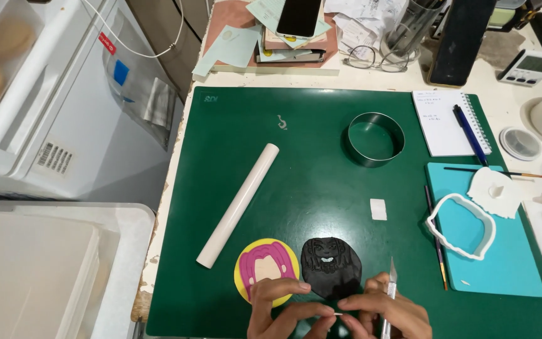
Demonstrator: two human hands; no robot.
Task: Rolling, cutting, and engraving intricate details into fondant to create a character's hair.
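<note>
Both hands work low on the green cutting mat (321, 125): left hand (280, 311) and right hand (381, 314) pinch a tiny white piece (337, 313), the right also gripping a craft knife (389, 295), beside the black face-shaped piece (330, 267).

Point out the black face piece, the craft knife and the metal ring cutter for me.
black face piece (330, 263), head view, middle of its embossed face.
craft knife (392, 273), head view, on its blade.
metal ring cutter (375, 158), head view, near wall of the band.
</note>
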